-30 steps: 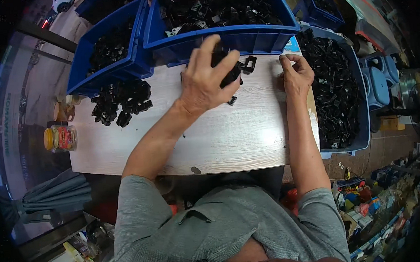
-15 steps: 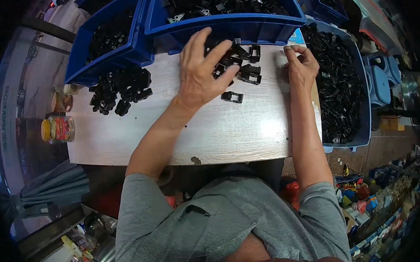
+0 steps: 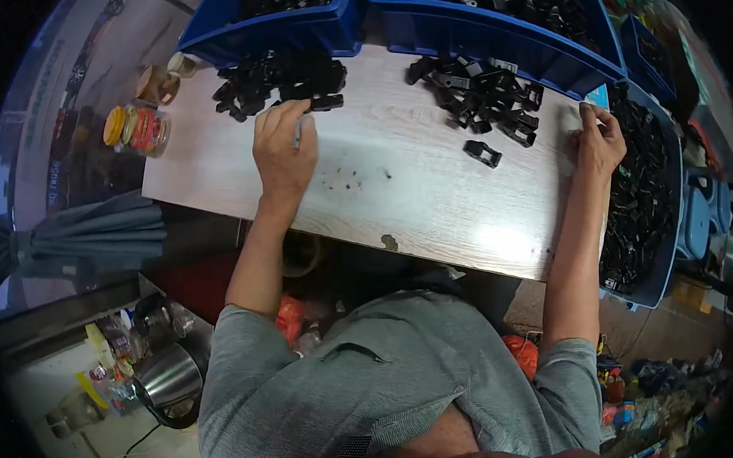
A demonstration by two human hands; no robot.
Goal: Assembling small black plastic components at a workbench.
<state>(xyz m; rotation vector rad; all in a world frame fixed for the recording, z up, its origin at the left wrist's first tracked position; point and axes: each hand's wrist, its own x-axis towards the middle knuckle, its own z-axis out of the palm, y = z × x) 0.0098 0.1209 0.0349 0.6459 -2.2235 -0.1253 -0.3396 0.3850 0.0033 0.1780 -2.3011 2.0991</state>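
My left hand [image 3: 283, 154] is at the near edge of the left pile of black plastic parts [image 3: 271, 78], its fingers closed. A small grey bit shows between thumb and fingers; I cannot make out the piece. One black part [image 3: 324, 103] lies just beyond the fingertips. At the table's right edge, beside a blue bin, my right hand [image 3: 601, 140] has its fingers bent together; whatever they may hold is hidden. Between the hands lies a second pile of black clip-like parts [image 3: 480, 94], with a single frame-shaped black part [image 3: 483, 153] apart from it, nearer me.
Two blue bins [image 3: 489, 30] [image 3: 277, 30] of black parts stand along the table's far side. Another blue bin [image 3: 666, 284] full of them stands right of the table [image 3: 431, 205]. A yellow-lidded jar [image 3: 142, 130] is at the left edge. Dark specks dot the tabletop.
My left hand has gone from the right pile to the left pile, and its spread fingers have closed. My right hand stays at the table's right edge. The whole view has turned.
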